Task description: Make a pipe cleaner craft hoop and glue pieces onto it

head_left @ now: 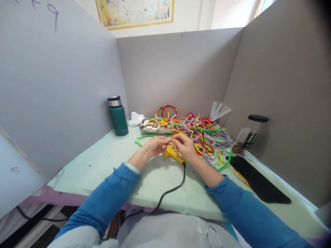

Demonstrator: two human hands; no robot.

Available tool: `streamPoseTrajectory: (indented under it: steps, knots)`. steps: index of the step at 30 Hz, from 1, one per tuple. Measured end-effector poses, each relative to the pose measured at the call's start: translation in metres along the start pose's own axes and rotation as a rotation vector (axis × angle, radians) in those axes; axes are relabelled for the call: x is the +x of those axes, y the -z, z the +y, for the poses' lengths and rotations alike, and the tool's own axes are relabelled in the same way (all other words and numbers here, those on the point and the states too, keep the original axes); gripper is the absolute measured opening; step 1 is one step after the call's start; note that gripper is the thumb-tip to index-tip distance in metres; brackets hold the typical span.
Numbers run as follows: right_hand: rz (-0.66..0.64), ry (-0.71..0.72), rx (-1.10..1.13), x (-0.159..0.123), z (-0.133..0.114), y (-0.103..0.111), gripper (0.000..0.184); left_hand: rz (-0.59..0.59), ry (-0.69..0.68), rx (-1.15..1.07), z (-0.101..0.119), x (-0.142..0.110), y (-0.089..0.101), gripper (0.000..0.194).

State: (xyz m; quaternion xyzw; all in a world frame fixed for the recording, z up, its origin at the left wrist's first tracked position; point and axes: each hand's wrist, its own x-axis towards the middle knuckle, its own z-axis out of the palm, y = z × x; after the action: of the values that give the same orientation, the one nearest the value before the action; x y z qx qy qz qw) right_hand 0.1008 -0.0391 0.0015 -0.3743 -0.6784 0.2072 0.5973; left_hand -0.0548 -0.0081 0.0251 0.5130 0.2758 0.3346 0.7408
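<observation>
My left hand (155,146) and my right hand (186,148) meet over the middle of the table, thumbs and forefingers pinched together fingertip to fingertip. Whatever sits between those fingertips is too small to make out. Just below them lies a yellow hot glue gun (176,157), its front end partly hidden by the hands; a black cord (169,191) runs from its handle toward my lap. Beyond the hands is a metal tray (155,132) of shells. A heap of colourful pipe cleaners (201,132) spreads behind and beside my right hand.
A green bottle (119,119) and white tissue (136,119) stand at the left. Pipe-cleaner rings (169,106) rest behind the tray. Translucent glue sticks (218,112), a clear black-lidded jar (250,132) and a long black flat object (258,179) lie rightward. Grey partitions (178,72) enclose the table.
</observation>
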Motion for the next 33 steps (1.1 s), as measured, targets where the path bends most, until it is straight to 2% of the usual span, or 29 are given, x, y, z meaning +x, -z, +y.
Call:
streamPoseTrajectory:
  steps: [10, 14, 20, 27, 33]
  knots:
    - [-0.024, -0.050, 0.074, 0.001, 0.000, 0.001, 0.018, 0.042, -0.022, 0.015, 0.000, 0.000, -0.002, 0.014]
    - [-0.017, -0.047, 0.054, 0.001, 0.001, 0.001, 0.019, 0.027, -0.067, 0.073, -0.001, 0.002, -0.002, 0.017]
    - [-0.019, -0.069, 0.010, 0.002, 0.004, 0.001, 0.019, 0.078, -0.096, 0.177, -0.003, 0.003, -0.001, 0.026]
    - [-0.038, -0.112, 0.010, 0.003, 0.007, 0.002, 0.018, 0.086, -0.149, 0.298, -0.006, 0.003, -0.001, 0.036]
    - [-0.082, -0.001, -0.105, 0.001, 0.010, 0.003, 0.018, 0.146, -0.150, 0.301, -0.004, 0.002, -0.003, 0.030]
